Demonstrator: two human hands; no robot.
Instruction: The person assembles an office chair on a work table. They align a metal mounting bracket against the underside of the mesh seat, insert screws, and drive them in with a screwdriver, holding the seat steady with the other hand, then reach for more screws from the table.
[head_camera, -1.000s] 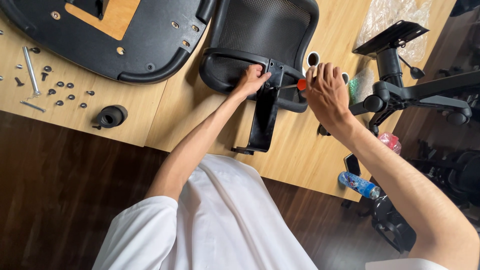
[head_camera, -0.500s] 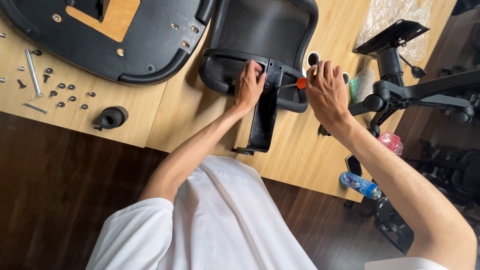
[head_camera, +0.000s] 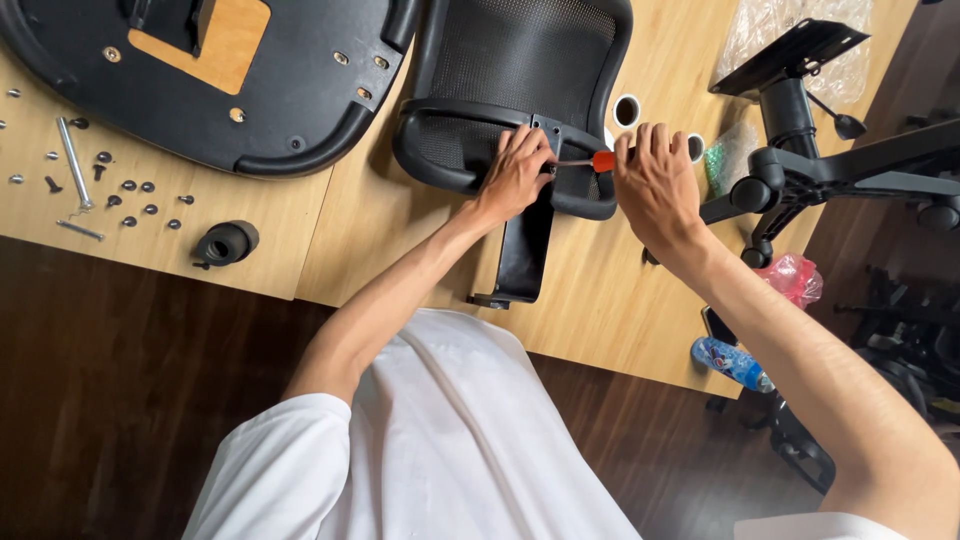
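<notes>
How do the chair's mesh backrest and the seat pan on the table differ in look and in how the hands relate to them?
The mesh backrest is see-through netting in a black frame; the seat pan is solid black plastic with a bare wooden patch. The left hand rests on the backrest's lower bar, and the right hand holds an orange-handled screwdriver to it; the seat pan lies untouched. Both lie flat on the wooden table.

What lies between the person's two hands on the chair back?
In the head view, a slim tool with an orange handle spans the gap between the left hand and the right hand, over the black mesh chair back's lower frame.
</notes>
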